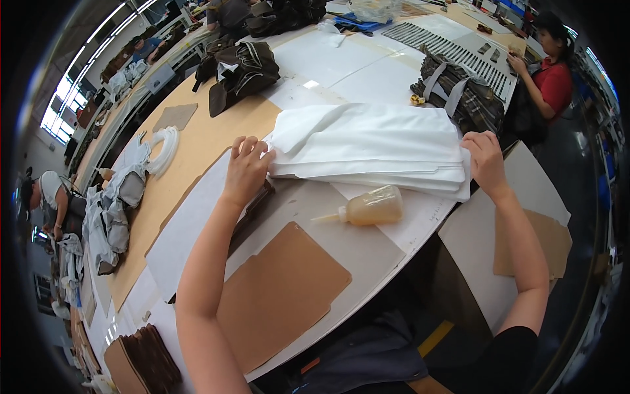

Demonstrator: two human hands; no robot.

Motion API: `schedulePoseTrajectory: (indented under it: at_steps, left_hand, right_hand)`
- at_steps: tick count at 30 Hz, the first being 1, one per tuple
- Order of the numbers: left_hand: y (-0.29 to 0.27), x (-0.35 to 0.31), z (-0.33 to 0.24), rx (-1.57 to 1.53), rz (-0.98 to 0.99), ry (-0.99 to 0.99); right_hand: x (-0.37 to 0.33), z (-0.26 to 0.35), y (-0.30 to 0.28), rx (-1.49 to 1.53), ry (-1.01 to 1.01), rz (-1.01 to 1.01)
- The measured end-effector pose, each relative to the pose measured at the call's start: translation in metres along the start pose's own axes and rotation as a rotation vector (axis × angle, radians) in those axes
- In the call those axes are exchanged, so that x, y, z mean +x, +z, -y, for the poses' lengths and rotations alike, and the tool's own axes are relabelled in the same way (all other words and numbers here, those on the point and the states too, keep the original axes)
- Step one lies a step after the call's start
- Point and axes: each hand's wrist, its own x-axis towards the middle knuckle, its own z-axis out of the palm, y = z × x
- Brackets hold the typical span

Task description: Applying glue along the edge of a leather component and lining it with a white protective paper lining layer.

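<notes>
A stack of white fabric pieces lies across the worktable in front of me, its layers showing along the near edge. My left hand grips the stack's left end, with the fingers curled over it. At the opposite end my right hand pinches the right edge between thumb and fingers. Just below the stack, a squeeze bottle of yellowish liquid lies on its side, its thin nozzle pointing left. A brown cardboard template rests flat on the table between my forearms.
Dark bags sit beyond the stack at left. A bundle of plaid fabric stands at the back right, near a person in red. Brown stacked pieces are at lower left; grey fabric items lie farther left. The table's curved edge runs before me.
</notes>
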Motion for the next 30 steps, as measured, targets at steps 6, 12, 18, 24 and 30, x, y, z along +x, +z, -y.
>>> schedulePoseTrajectory:
  at_steps: [6,12,18,24,30]
  left_hand:
    - [-0.015,0.010,-0.011,-0.173,0.063,-0.099]
    - [0.004,0.006,-0.013,-0.161,0.059,-0.339]
    - [0.007,0.008,-0.020,-0.181,0.068,-0.429]
    - [0.009,0.011,-0.023,-0.167,0.090,-0.443]
    - [0.000,0.015,-0.004,-0.217,0.103,-0.410]
  right_hand:
    - [0.080,0.046,0.026,0.256,0.013,-0.155]
    - [0.198,0.140,0.096,0.152,-0.322,-0.059]
    - [0.268,0.164,0.152,0.038,-0.349,0.072]
    - [0.287,0.158,0.182,0.359,0.275,0.147]
    - [0.243,0.141,0.126,0.575,0.061,0.319]
